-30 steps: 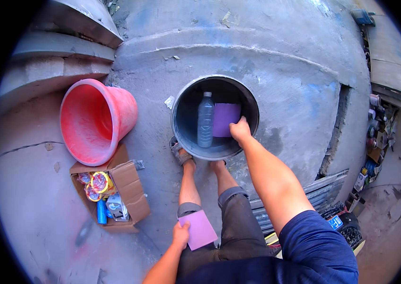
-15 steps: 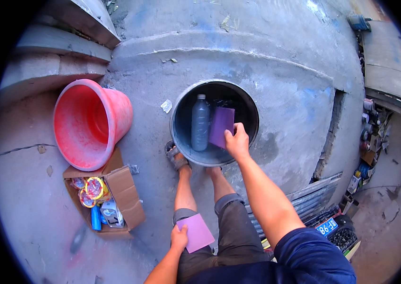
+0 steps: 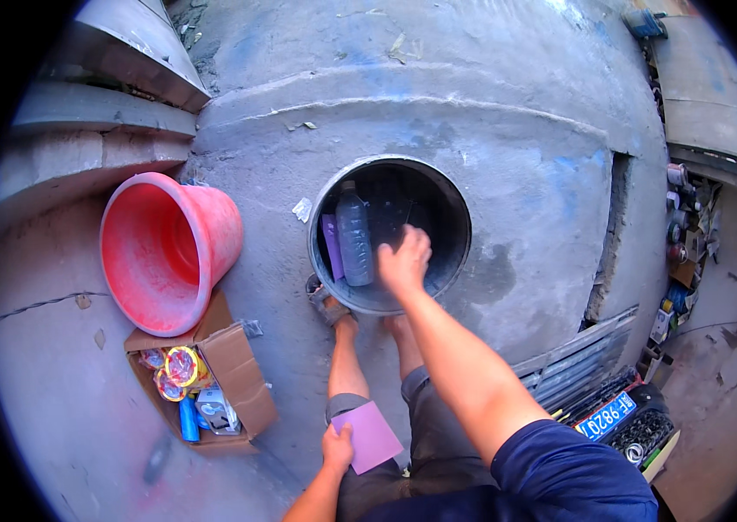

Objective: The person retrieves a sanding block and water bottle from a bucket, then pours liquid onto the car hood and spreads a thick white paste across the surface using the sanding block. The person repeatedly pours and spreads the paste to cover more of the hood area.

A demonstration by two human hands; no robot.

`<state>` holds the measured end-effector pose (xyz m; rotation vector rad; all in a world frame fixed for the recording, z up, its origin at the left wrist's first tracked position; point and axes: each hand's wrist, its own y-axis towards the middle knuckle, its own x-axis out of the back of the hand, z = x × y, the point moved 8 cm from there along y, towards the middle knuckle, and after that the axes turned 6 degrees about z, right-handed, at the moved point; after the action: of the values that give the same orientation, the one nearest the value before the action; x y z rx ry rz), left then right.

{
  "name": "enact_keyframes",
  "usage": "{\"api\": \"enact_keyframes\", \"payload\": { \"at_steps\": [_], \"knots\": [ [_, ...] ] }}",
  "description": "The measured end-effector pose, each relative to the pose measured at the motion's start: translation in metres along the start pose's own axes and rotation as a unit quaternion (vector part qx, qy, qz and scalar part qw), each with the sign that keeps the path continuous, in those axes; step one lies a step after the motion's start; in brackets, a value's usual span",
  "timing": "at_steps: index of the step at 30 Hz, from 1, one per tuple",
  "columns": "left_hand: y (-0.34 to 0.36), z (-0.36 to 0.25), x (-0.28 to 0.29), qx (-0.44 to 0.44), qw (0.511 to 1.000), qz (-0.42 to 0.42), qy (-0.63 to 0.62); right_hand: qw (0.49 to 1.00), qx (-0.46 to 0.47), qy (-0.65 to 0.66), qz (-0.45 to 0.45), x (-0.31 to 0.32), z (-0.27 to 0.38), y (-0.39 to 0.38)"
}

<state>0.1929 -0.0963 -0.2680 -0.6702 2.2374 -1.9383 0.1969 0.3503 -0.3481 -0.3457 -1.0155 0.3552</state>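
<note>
My left hand (image 3: 339,447) grips a flat, square pink-purple sheet (image 3: 366,438) by its left edge, above my left thigh. My right hand (image 3: 406,259) reaches over the near right part of a round dark bucket (image 3: 388,160), its fingers apart and nothing visible in them. Inside the bucket a clear plastic bottle (image 3: 353,237) leans toward the left side. Between that bottle and the left wall sits a darker purple sheet (image 3: 332,247), partly covered by the bottle. The bucket's floor is dark and hard to make out.
A red plastic tub (image 3: 199,252) lies tipped at the left. Below it stands an open cardboard box (image 3: 246,376) with tape rolls (image 3: 182,367) and a blue cylinder (image 3: 188,419). Metal slats (image 3: 579,361) and a blue plate (image 3: 606,416) are at lower right.
The purple sheet has left my right hand and now sits left of the bottle in the bucket. My right hand has moved left and its fingers have opened. The left hand keeps its sheet.
</note>
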Motion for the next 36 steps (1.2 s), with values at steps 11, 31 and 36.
{"api": "enact_keyframes", "payload": {
  "at_steps": [11, 31, 36],
  "knots": [
    [0.003, -0.003, 0.001, -0.008, 1.000, 0.007, 0.002, 0.963, -0.197, -0.069, 0.173, -0.023, -0.086, 0.070],
    [0.026, -0.335, -0.015, -0.276, 0.933, 0.095, -0.210, 0.825, 0.007, 0.496, 0.271, 0.118, 0.034, -0.080],
    [0.019, -0.363, -0.037, -0.289, 0.883, 0.192, -0.315, 0.791, -0.002, 0.548, 0.272, 0.104, 0.027, -0.086]
  ]
}}
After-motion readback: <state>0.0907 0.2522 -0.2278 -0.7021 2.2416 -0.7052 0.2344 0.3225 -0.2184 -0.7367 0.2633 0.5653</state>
